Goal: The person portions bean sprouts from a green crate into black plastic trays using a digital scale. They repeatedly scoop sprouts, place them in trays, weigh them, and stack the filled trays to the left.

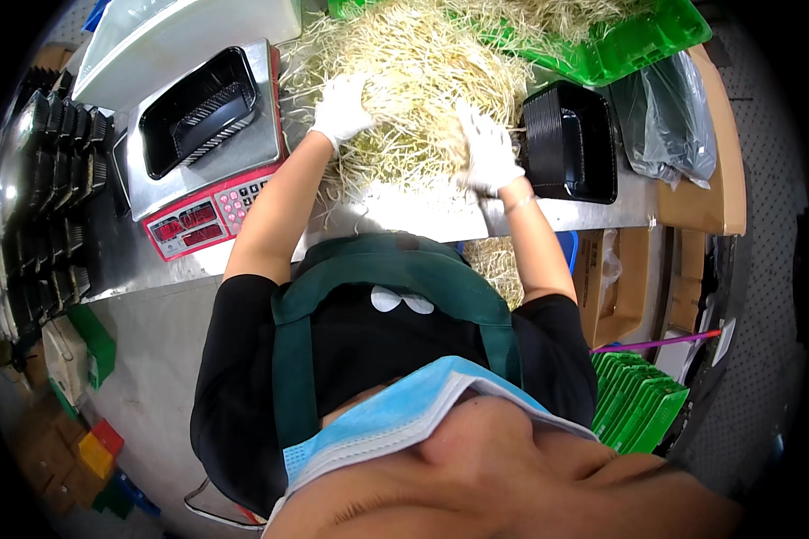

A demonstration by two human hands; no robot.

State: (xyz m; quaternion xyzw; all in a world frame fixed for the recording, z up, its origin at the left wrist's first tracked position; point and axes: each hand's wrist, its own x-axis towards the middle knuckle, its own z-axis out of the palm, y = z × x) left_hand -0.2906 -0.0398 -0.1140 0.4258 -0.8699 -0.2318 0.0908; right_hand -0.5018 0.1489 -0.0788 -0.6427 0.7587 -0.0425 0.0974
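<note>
A large heap of bean sprouts (411, 87) lies on the metal table before me. My left hand (342, 111), in a white glove, presses against the heap's left side, its fingertips partly among the sprouts. On the right side, my right hand (489, 148), also gloved and slightly blurred, rests against the sprouts with its fingers stretched out. Left of the heap is a red-edged digital scale (195, 219) with a lit display; an empty black plastic tray (199, 111) sits on its metal plate. Close by my right hand stands a nested stack of black plastic trays (566, 141).
A green plastic crate (620, 47) holding sprouts is at the back right. A white plastic bin (189, 40) stands behind the scale, and stacked black trays (47, 182) at far left. Plastic bags (667, 118) lie by a cardboard box (721, 148). Green baskets (637, 401) are below right.
</note>
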